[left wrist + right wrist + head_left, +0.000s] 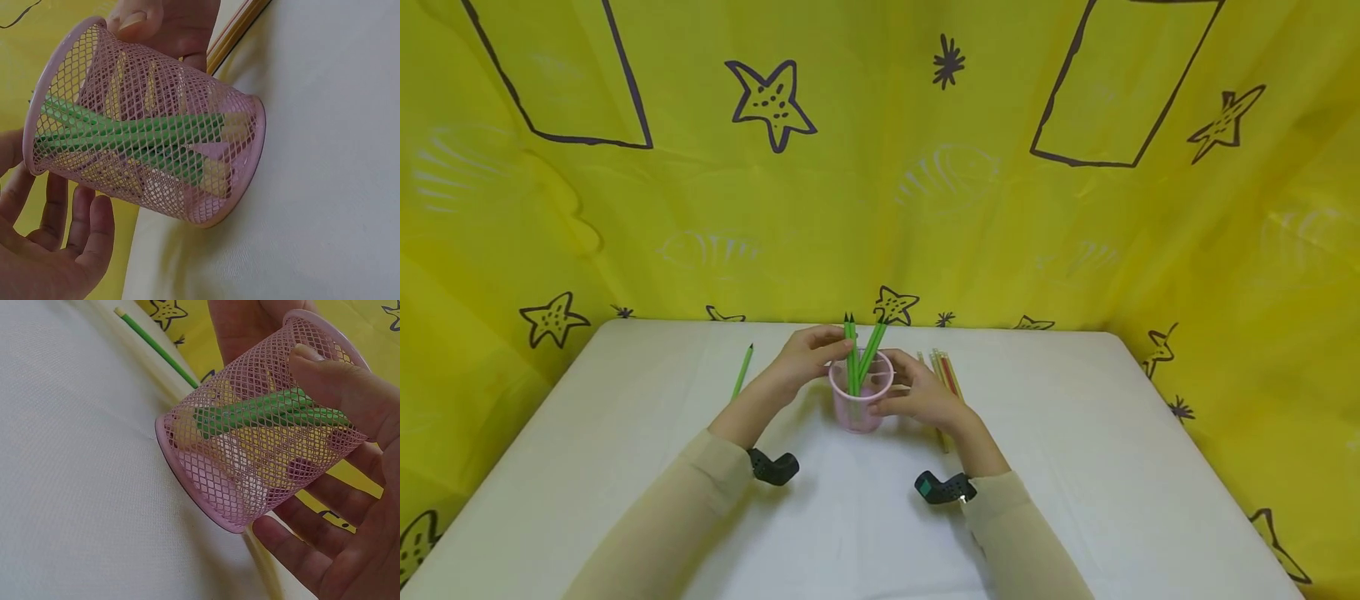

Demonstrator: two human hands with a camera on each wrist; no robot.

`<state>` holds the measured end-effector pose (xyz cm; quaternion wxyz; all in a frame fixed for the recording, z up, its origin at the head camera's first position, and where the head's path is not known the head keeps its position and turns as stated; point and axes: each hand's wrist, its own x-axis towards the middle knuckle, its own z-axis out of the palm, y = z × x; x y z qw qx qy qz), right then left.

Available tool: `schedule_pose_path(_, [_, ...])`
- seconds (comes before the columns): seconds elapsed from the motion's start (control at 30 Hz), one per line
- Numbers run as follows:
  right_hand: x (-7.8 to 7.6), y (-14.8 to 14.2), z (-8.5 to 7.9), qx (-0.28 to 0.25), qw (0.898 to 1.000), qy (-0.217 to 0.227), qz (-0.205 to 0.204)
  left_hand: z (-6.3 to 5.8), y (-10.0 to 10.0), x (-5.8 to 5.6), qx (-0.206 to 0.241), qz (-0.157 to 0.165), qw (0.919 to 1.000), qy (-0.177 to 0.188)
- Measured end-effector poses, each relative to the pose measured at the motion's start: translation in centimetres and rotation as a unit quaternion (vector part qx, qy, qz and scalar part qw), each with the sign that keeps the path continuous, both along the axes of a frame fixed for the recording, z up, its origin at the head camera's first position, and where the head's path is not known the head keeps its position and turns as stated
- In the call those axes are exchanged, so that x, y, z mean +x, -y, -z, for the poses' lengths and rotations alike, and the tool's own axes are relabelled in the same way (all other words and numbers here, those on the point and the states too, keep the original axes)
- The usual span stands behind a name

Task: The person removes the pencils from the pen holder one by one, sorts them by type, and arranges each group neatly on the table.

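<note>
A pink mesh pencil cup (859, 414) stands between my hands, with several green pencils (854, 367) inside, dark tips up. In the wrist views the pencils' pale ends (215, 178) show through the mesh near the cup's base. My right hand (928, 400) holds the cup from the right, its thumb (325, 372) lying along the mesh wall and the other fingers round the far side. At the left of the rim is my left hand (805, 362). Its thumb and a finger meet the rim beside the pencils, while the other fingers curl loosely outside the wall.
One green pencil (742, 371) lies on the white table (865, 533) to the left of my left hand. Several yellow and red pencils (950, 377) lie right of the cup, partly behind my right hand. A yellow patterned curtain (850, 208) encloses the table's back and sides.
</note>
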<state>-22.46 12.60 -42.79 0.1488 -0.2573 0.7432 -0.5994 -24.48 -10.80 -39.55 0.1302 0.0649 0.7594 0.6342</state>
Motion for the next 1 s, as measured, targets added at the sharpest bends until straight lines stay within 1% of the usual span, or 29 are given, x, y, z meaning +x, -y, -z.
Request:
schedule_pose_path(0.13, [0.0, 0.0, -0.2, 0.005, 1.0, 0.0, 0.003, -0.2, 0.3, 0.2, -0.017, -0.01, 0.9997, -0.012])
schedule_pose_path(0.3, [-0.1, 0.0, -0.2, 0.008, 1.0, 0.001, 0.004, -0.5, 0.7, 0.5, -0.034, -0.01, 0.999, -0.028])
schedule_pose_path(0.47, [0.0, 0.0, -0.1, 0.012, 1.0, 0.008, 0.005, -0.7, 1.2, 0.9, -0.066, -0.01, 0.9954, -0.069])
schedule_pose_path(0.53, [0.0, 0.0, 0.0, 0.012, 1.0, 0.011, 0.006, -0.8, 1.4, 1.2, -0.072, -0.01, 0.9938, -0.084])
schedule_pose_path(0.73, [-0.1, 0.1, 0.0, 0.006, 1.0, 0.007, 0.003, -1.4, 1.8, 1.9, -0.053, -0.007, 0.9938, -0.098])
schedule_pose_path(0.87, [0.0, 0.1, 0.0, 0.011, 1.0, 0.008, 0.006, -1.6, 1.9, 2.2, -0.04, -0.002, 0.9938, -0.104])
schedule_pose_path(1.0, [0.0, 0.1, -0.1, 0.012, 1.0, 0.011, 0.007, -2.0, 2.1, 2.5, -0.03, -0.005, 0.9931, -0.114])
